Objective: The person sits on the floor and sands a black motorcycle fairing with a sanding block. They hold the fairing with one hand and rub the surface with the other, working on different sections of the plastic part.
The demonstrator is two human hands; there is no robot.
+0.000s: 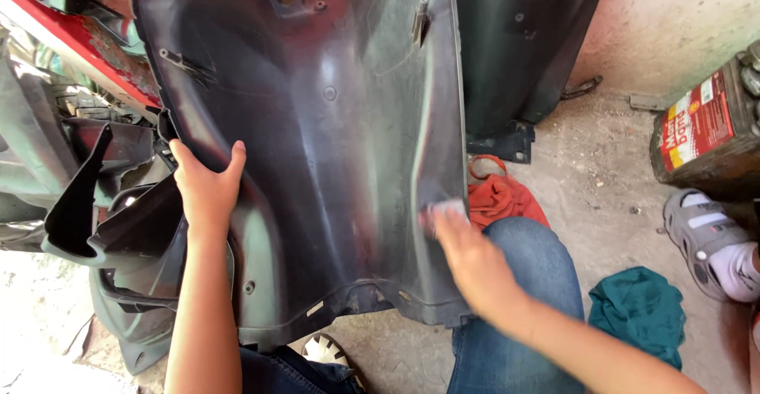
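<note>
A red cloth (500, 197), a green cloth (638, 308) and an oil can (703, 129) are seen on the concrete floor (609, 164). A large black plastic panel (332, 140) is gripped at its left edge by the left hand (204, 188); a small pale pad (447, 208) is pressed to it by the blurred right hand (467, 255).

Head view, close, looking steeply down.

The large black plastic scooter body panel (332, 140) stood nearly upright, its moulded inner side with ribs, screw holes and metal clips facing the camera. Its lower edge rested by the knees. A small pale pad (445, 209) lay pressed against its right edge.
</note>
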